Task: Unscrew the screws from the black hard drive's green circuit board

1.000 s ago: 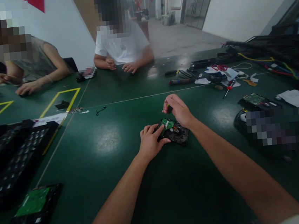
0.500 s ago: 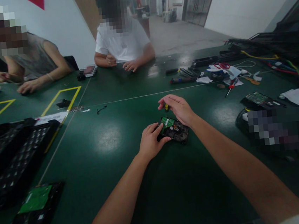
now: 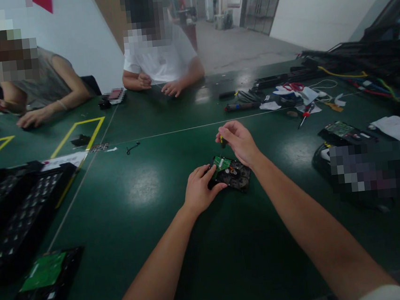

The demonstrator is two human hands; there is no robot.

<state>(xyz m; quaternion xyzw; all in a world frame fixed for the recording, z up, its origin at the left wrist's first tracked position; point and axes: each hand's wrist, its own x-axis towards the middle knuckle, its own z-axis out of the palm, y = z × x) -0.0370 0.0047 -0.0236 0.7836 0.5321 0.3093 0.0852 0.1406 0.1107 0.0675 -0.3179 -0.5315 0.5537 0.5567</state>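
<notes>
A hard drive (image 3: pixel 240 177) lies on the green table with its green circuit board (image 3: pixel 223 163) facing up. My left hand (image 3: pixel 201 187) grips its left side, thumb along the near edge and fingers over the board's corner. Above the far edge of the drive, my right hand (image 3: pixel 239 141) is closed on a small screwdriver (image 3: pixel 222 141) with a yellow and black handle. The screwdriver stands nearly upright, its thin shaft pointing down at the circuit board. I cannot tell whether the tip touches a screw.
Another hard drive (image 3: pixel 39 288) lies front left beside black trays (image 3: pixel 31 204). At right are a further drive (image 3: pixel 347 131), a red-handled screwdriver (image 3: pixel 306 115) and cables. Two people sit across the table (image 3: pixel 124 242), one in a white shirt (image 3: pixel 161 61).
My right hand has closed further round the screwdriver, which now points more upright over the board. My left hand keeps its hold on the drive. The whole view has shifted slightly.
</notes>
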